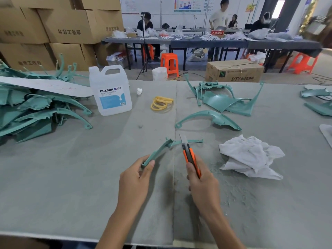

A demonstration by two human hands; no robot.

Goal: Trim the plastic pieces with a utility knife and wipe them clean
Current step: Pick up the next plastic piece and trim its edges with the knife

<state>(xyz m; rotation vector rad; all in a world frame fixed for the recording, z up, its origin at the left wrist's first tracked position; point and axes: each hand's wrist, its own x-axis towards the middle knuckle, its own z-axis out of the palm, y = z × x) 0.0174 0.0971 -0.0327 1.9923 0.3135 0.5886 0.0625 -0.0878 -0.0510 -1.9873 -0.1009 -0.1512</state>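
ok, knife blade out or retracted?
Out. A bare grey blade projects beyond the orange body of the utility knife, gripped by the right hand.

Soft, even overhead light filled the workshop, leaving the grey counter [62, 186] bright and free of glare. A blurred shadow lay on the cloth under the left hand [134, 180] and its plastic piece [158, 152], and a fainter one lay beneath the right hand [203, 184] gripping the utility knife [191, 157]. The jug [111, 90] cast only a pale shadow at its base. A bright panel [278, 8] at upper right burned out to white. The wide-angle lens bowed the counter's edges and the cardboard boxes [68, 27], and the upper right corner was smeared, while the centre was sharp.
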